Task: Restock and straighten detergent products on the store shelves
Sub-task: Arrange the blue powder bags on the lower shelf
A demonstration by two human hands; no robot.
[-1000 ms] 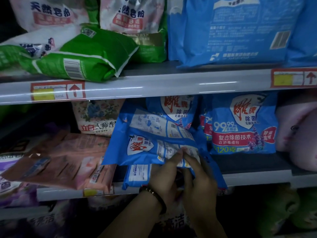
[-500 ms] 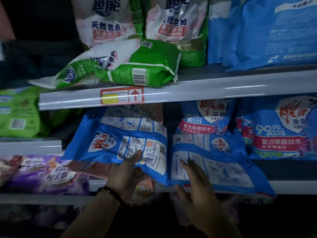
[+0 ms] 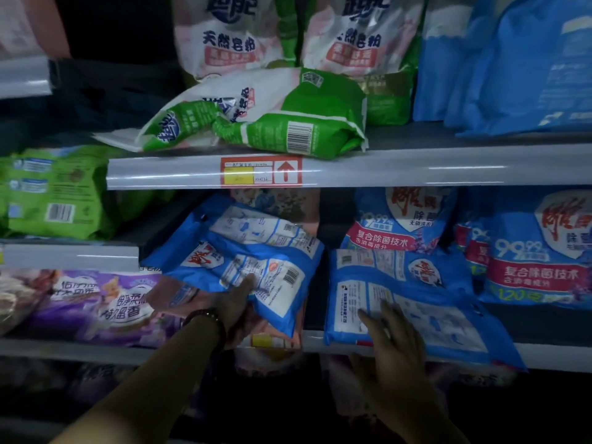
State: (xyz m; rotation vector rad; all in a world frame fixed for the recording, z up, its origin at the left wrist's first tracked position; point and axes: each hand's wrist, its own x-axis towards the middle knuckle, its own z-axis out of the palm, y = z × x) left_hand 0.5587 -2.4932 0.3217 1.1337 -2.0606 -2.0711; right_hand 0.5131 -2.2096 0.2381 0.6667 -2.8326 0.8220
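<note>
Detergent bags in blue lie tumbled on the middle shelf (image 3: 320, 342), and that shelf's front rail serves as landmark; nearest, just at the rail, the right hand (image 3: 389, 344) rests with its grip spread, fingers straight on the right blue bag (image 3: 416, 312), which lies flat, back face up, its long axis running left-right and its lower edge hanging over the rail; to the left along the rail, the left hand (image 3: 237, 310) has its grip pinching the left blue bag (image 3: 253, 251), thumb on the printed face, the other fingers hidden beneath; this bag tilts, its long axis slanting up toward the rear left, resting on a pink bag (image 3: 272, 334); behind the rail, upright blue bags (image 3: 525, 248) face forward. Judged from this, each hand is nearest its own bag; standing them upright would be next.
</note>
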